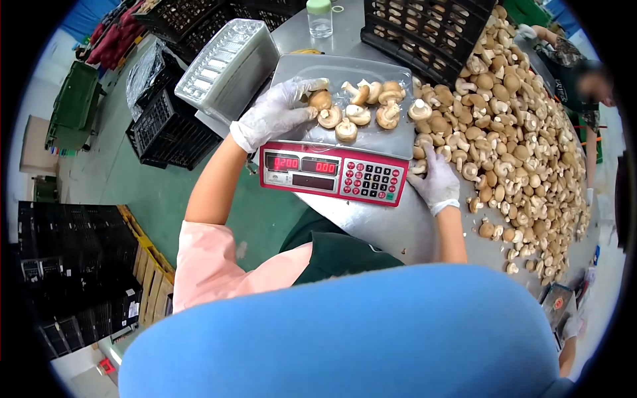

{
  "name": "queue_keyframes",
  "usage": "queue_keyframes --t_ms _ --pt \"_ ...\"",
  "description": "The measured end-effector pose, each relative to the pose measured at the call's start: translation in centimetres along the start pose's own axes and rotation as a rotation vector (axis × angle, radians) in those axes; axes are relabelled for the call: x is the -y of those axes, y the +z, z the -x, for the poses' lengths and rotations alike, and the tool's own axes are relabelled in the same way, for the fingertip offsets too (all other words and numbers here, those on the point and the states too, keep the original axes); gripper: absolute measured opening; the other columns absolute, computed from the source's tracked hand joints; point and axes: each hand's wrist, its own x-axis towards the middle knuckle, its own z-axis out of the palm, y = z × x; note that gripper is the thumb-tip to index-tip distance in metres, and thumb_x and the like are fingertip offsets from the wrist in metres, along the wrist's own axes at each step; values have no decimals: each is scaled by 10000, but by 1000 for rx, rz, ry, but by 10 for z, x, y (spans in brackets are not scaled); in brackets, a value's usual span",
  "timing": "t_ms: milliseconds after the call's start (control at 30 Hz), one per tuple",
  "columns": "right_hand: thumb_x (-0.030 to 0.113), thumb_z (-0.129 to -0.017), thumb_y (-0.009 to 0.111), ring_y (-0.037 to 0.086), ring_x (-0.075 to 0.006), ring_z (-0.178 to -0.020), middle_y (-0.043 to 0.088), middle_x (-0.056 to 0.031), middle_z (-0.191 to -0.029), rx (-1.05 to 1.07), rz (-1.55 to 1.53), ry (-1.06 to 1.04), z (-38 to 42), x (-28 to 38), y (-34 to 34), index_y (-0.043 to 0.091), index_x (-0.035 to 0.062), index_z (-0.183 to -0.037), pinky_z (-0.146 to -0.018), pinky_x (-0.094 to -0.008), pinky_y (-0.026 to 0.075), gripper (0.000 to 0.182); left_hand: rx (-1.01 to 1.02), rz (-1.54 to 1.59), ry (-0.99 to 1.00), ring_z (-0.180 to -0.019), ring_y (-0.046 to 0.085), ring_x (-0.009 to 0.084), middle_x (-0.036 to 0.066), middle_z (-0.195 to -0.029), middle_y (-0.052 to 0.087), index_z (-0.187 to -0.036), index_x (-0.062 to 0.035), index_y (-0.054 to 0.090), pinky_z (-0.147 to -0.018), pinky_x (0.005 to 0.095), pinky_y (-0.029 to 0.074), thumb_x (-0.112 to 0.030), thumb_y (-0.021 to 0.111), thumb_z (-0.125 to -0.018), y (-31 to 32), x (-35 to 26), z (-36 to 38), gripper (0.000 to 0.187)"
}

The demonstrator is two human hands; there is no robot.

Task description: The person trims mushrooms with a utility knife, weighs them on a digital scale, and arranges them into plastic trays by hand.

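Observation:
A red-framed digital scale point(335, 174) stands before me, its display lit with 0.200 and 0.00. On its grey pan point(302, 68), several brown-capped shiitake mushrooms point(358, 114) lie on thin clear plastic. My left hand point(279, 111), in a white glove, reaches over the pan's left side, thumb and fingers closed around a mushroom point(320, 99). Beside the scale's right edge is my gloved right hand point(438, 180), its fingers around a mushroom point(420, 166) at the border of the pile; its grip is partly hidden.
A large mushroom heap point(511, 132) covers the table's right side. Behind the scale stand a black crate point(424, 33) and a green-lidded jar point(320, 20). Stacked clear trays point(229, 66) are at left. A co-worker point(577, 79) stands across the heap; another person's gloved hand point(570, 327) shows lower right.

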Motion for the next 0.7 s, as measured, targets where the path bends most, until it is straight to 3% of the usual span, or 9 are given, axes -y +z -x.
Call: queue_keyframes --t_ms 133,167,267,400,433,533,633,700 --pt "437 -773 751 674 -344 -988 657 -172 -1147 105 9 71 -12 6 -2 459 203 -1380 -820 -455 546 714 -58 56 -109 -1006 616 180 90 -1128 629 -1214 -8 570 -910 324 509 -22 705 -828 5 11 6 408" --pt "426 -780 744 675 -348 -977 656 -175 -1151 87 6 71 -10 6 -1 460 200 -1378 -812 -455 547 700 -111 47 -33 -960 611 169 75 -1069 626 -1142 -18 570 -889 320 511 -10 715 -818 7 16 7 355" --pt "366 -789 738 678 -347 -960 658 -166 -1166 106 -2 130 -1 3 4 459 191 -1378 -800 -449 546 674 -154 183 -37 -1009 606 163 75 -1090 617 -1153 -22 563 -919 313 501 12 708 -813 11 25 13 371" --pt "253 -771 768 692 -326 -914 692 -103 -1128 -109 -146 57 12 -20 16 490 204 -1370 -787 -417 555 662 -136 273 -32 -1127 565 147 84 -1178 582 -1137 -31 527 -990 318 474 44 684 -828 11 9 14 355" --pt "241 -773 770 696 -317 -916 703 -96 -1106 -135 -210 71 13 -25 14 502 206 -1364 -791 -404 559 650 -115 436 -84 -1197 513 177 81 -1227 552 -1150 -39 532 -1083 351 390 42 725 -790 12 6 15 417" --pt "211 -793 780 718 -256 -937 727 -85 -1069 -156 -326 175 20 -25 -9 525 176 -1363 -810 -352 567 626 -107 330 -76 -1192 514 170 84 -1232 547 -1157 -40 523 -1074 348 395 10 753 -791 12 4 13 435" --pt "156 -782 806 716 -189 -972 730 -71 -1081 -394 -475 -130 13 -27 -29 504 104 -1392 -855 -306 567 683 -187 356 -43 -1151 532 173 82 -1204 543 -1155 -39 517 -1047 337 415 -10 786 -778 16 13 13 464" --pt "161 -781 812 718 -192 -967 726 -78 -1098 -353 -518 -231 2 15 -70 507 114 -1390 -845 -306 572 683 -299 381 -37 -1120 548 182 79 -1154 551 -1163 -36 506 -1021 331 433 -4 799 -762 14 16 14 498"
